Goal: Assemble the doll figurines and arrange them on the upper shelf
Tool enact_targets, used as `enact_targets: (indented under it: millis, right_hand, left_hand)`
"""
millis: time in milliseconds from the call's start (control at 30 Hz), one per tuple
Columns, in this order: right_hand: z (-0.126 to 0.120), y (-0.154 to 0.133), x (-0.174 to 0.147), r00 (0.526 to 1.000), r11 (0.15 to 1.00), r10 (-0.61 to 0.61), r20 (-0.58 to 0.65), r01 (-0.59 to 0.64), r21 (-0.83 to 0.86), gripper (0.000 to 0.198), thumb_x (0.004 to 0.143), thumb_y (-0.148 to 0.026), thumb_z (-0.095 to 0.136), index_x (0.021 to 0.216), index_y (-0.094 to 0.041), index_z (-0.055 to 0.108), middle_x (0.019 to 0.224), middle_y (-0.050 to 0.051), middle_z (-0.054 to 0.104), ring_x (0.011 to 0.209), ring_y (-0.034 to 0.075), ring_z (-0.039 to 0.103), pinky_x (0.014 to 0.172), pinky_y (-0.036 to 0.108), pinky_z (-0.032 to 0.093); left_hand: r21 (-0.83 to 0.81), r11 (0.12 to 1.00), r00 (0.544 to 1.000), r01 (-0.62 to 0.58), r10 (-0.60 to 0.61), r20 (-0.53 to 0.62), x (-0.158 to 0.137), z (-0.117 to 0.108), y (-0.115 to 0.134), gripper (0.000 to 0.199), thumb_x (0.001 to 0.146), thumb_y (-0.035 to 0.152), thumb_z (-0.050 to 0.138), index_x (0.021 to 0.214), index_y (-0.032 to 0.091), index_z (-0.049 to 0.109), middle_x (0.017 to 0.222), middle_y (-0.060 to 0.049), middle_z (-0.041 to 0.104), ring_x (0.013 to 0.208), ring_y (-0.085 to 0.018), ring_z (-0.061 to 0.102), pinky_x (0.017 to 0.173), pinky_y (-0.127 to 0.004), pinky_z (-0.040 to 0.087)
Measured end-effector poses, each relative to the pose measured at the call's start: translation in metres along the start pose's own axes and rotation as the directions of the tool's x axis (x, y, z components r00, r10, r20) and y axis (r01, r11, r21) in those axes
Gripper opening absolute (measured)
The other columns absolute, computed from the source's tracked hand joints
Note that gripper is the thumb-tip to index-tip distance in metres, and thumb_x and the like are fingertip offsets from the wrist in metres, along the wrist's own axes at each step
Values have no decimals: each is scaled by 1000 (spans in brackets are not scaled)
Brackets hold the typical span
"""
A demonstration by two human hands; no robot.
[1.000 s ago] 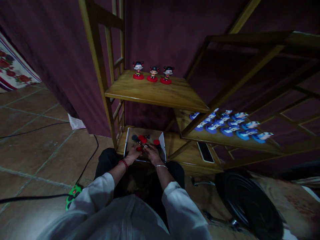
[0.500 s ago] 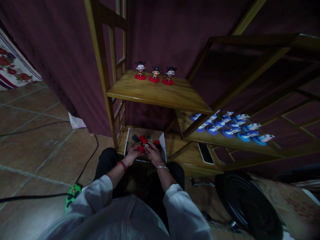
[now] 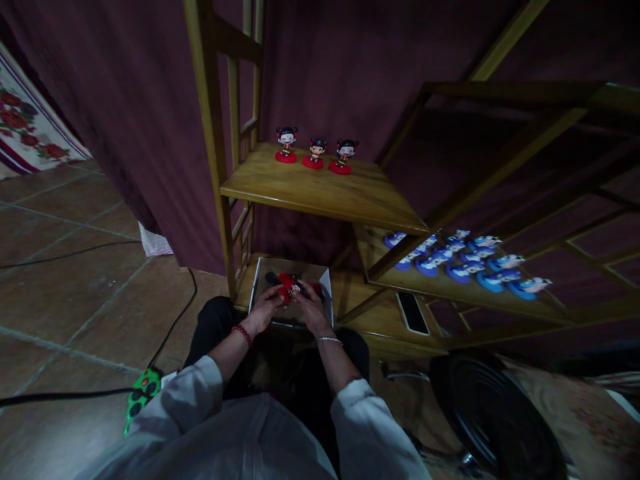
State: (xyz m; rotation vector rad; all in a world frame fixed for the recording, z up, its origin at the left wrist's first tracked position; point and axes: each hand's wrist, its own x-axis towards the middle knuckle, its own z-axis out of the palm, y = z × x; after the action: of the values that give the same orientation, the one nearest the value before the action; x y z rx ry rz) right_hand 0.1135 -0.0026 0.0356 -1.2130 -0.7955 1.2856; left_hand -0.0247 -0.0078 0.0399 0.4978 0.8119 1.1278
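Observation:
Over a shallow white-edged box (image 3: 328, 297) on the low shelf, both my hands are closed on a small figurine (image 3: 286, 293) with a red base. My left hand (image 3: 266, 308) grips it from the left, at the red base. On the other side my right hand (image 3: 310, 308) has its fingers at the figurine's pale-faced head. More red and dark figurines (image 3: 285, 278) lie in the box just beyond my fingers, partly covered by them.
Three black-haired figurines on red bases (image 3: 316, 153) stand on the upper shelf (image 3: 320, 193). Several blue figurines (image 3: 465, 269) fill the right shelf, with a phone (image 3: 413, 313) below. A black round stool (image 3: 495, 407) is at lower right, a green power strip (image 3: 143, 397) at left.
Between my hands the figurine has turned, so its pale face now shows by my right fingers. My right hand has shifted slightly; the view has moved a little.

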Motion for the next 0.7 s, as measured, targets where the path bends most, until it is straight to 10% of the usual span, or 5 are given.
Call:
enact_targets:
  millis: [700]
  right_hand:
    - [14, -59, -15, 958, 949, -266, 105, 279, -147, 44, 66, -28, 68, 109, -24, 57, 93, 1, 67, 86, 15, 60, 83, 30, 46]
  left_hand:
    - [-95, 995, 978, -33, 51, 201, -23, 28, 33, 53, 65, 16, 73, 116, 20, 59, 103, -7, 65, 82, -15, 63, 79, -29, 44]
